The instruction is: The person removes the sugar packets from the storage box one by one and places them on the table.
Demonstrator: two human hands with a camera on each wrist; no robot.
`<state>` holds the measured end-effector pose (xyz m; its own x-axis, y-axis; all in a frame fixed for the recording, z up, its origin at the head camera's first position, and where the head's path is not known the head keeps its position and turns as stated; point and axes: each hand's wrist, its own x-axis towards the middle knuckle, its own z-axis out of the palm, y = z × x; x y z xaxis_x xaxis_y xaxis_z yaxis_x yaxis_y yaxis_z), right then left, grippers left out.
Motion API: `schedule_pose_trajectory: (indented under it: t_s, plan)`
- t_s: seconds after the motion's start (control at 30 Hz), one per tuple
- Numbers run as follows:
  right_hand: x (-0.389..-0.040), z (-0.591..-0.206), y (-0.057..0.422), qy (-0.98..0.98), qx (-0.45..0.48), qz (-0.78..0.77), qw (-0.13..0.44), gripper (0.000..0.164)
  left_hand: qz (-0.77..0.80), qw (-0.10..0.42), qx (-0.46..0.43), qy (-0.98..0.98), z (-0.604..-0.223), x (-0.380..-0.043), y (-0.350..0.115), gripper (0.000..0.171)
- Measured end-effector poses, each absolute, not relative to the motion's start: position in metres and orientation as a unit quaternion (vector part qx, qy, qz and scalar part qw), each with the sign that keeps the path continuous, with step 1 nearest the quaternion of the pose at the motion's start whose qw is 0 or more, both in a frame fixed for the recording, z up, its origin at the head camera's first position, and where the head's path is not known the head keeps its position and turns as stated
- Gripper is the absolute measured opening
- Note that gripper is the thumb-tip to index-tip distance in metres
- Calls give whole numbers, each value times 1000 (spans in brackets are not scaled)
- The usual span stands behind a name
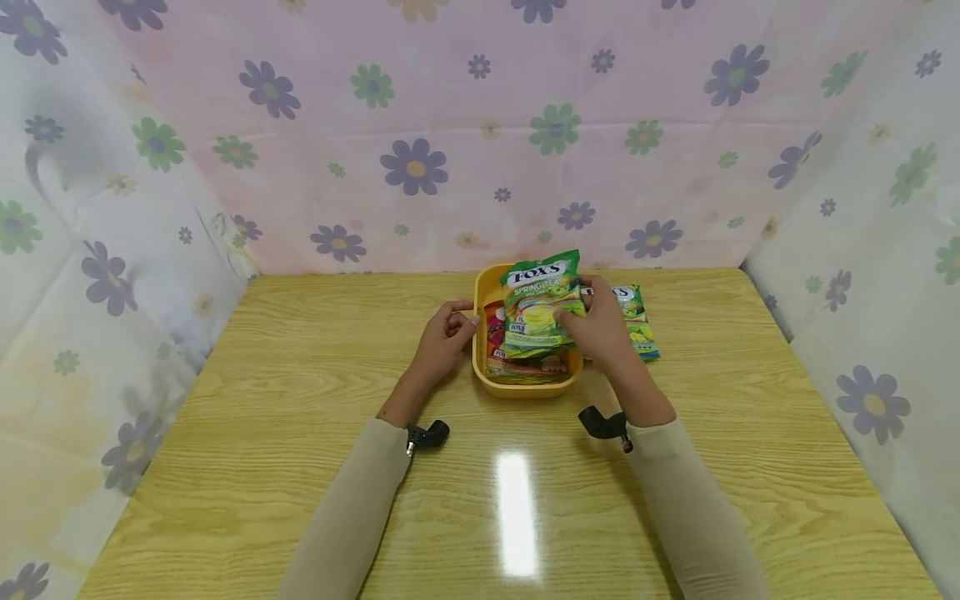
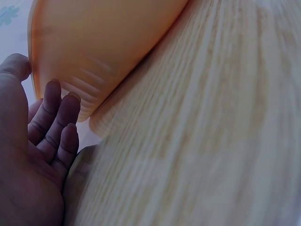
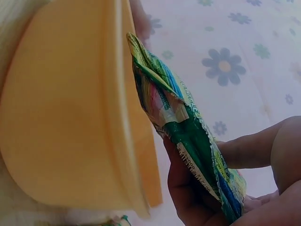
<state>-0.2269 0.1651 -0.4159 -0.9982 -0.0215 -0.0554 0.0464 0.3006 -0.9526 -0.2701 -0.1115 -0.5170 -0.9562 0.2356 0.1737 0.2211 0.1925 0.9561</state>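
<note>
A green bag of Fox's Spring Tea candy point(image 1: 536, 312) leans over the yellow plastic container point(image 1: 525, 391), hiding part of its inside. My right hand point(image 1: 602, 325) pinches this bag at its right edge, thumb on the front; in the right wrist view the bag point(image 3: 188, 136) shows edge-on beside the container's wall point(image 3: 61, 103). At the container's left rim, my left hand point(image 1: 442, 340) holds on with its thumb, its other fingers point(image 2: 70, 108) loosely bent at the outer wall. Inside lie a red packet point(image 1: 494, 327) and an orange-brown packet point(image 1: 517, 369).
Another green Fox's bag point(image 1: 643, 333) lies on the wooden table point(image 1: 300, 400) to the right of the container, partly behind my right hand. A flowered cloth point(image 1: 465, 108) rises just behind the table and along both sides. Each wrist carries a black camera mount point(image 1: 429, 434).
</note>
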Motion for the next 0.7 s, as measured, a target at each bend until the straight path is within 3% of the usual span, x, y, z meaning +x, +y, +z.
schedule_pose_trajectory:
  t_s: [0.7]
  plan:
    - [-229,-401,204,788,1,-615,20,74,628,13,142,765,-516,-269,-111,40]
